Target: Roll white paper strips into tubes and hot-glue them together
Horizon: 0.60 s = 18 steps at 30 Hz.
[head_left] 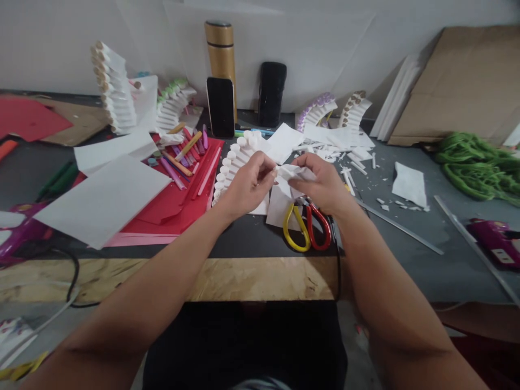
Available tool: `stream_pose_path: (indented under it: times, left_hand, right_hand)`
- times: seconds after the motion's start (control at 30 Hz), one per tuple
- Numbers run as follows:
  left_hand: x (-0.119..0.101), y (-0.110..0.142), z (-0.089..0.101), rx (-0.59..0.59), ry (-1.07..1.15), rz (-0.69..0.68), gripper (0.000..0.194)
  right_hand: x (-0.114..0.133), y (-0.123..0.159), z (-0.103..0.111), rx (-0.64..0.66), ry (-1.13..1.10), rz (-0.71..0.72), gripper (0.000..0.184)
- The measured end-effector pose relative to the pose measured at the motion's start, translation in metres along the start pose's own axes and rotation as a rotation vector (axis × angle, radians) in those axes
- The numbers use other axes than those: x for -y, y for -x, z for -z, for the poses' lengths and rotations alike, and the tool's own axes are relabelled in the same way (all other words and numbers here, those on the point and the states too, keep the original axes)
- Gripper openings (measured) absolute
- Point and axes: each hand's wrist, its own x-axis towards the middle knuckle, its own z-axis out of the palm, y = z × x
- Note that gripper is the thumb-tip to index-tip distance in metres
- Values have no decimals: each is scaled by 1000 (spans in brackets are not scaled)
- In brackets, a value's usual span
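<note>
Between my hands is a small piece of white paper, creased and partly covered by my fingers. My left hand pinches its left end with thumb and fingertips. From the other side, my right hand grips the same paper. Scissors with one yellow and one red handle lie just below, their blades hidden under the paper and hand. Left of and behind my left hand stands a curved row of white paper rolls. Another white sheet rests under my hands.
Red sheets with rolled coloured paper tubes lie left, partly under white sheets. A phone leans on a gold bottle. Paper scraps, a metal ruler, green yarn and a purple glue gun are right.
</note>
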Motion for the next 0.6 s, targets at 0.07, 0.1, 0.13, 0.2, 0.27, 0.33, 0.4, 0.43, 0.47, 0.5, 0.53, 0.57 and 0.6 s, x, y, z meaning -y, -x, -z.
stream_pose_path:
  times: [0.07,0.1,0.13,0.2,0.27,0.33,0.4,0.43,0.47,0.5,0.53,0.57,0.6]
  left_hand:
    - [-1,-1,1,8,61,-12,5]
    - [-2,-2,1,2,73,-25,6]
    - [-2,-2,2,2,70,-41,7]
    - [-2,-3,5,20,46,-69,9]
    - [-4,-2,6,57,31,-77,10]
    - [-7,-1,5,78,33,-71,9]
    - [-10,0,3,78,32,-64,8]
    - [-11,1,1,70,32,-58,7]
    - [-11,1,-1,57,37,-48,7]
    - [-11,1,-2,45,47,-35,7]
    - [-11,1,-4,33,61,-16,6]
    - [-10,1,-5,21,76,4,6]
    - [-8,0,-5,10,91,23,6]
  right_hand:
    - [3,1,2,19,57,54,24]
    - [4,2,3,38,25,59,26]
    - [5,2,4,49,-42,53,29]
    - [5,2,5,41,-214,18,34]
    - [3,2,5,40,-336,-36,34]
    - [-1,1,4,77,-370,-82,31]
    - [-4,0,0,105,-357,-101,30]
    - [-6,-1,-3,96,-336,-89,29]
    - [-7,-1,-5,69,-302,-59,28]
    - [-7,-1,-8,24,-250,-11,27]
    - [-7,0,-10,-31,-181,54,26]
    - [-5,1,-12,-89,-99,135,25]
    - [-3,2,-13,-137,-14,222,26]
